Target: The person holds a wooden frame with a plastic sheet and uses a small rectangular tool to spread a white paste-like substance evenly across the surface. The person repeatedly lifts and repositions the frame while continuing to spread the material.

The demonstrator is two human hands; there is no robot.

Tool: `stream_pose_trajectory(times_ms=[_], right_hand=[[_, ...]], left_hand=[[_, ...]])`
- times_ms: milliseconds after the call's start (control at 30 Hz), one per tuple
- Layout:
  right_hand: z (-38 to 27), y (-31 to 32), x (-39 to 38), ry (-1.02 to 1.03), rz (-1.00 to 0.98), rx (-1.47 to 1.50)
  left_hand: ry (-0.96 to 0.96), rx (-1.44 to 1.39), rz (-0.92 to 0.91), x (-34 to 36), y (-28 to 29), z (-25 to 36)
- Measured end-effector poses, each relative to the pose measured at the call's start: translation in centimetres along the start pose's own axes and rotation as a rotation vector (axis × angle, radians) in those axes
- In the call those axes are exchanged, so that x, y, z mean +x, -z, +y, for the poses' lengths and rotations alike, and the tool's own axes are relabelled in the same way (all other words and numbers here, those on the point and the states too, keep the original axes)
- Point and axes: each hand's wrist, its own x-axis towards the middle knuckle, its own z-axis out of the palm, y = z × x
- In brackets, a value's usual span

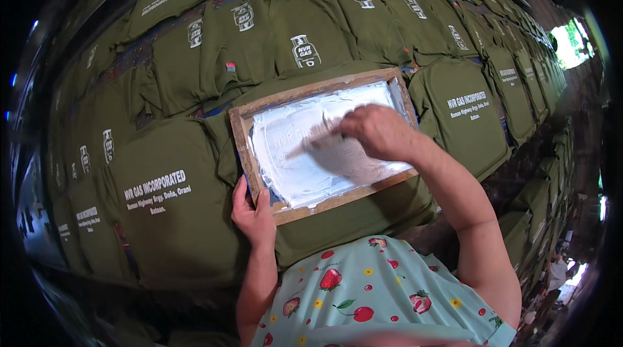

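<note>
Left hand (254, 218) grips wooden frame (344, 197) over olive shirt (354, 218); right hand (376, 131) closed on blurred tool (324, 131), apparently spreading white ink (289, 185). Next stroke likely needs frame steady.

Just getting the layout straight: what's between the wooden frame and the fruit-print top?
In the head view, a strip of plain green cloth lies between the frame and the top.
</note>
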Motion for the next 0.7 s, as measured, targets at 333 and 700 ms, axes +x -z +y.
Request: stream_pose_trajectory(times_ms=[333,700], right_hand=[[-0.3,-2.7,-4.5,0.113,0.158,0.035],[7.9,1.3,-4.5,-0.056,0.155,0.063]], left_hand=[[0.017,-0.038,-0.003,-0.2,-0.3,1.1],[0.018,0.001,-0.015,0.0,0.3,1.0]])
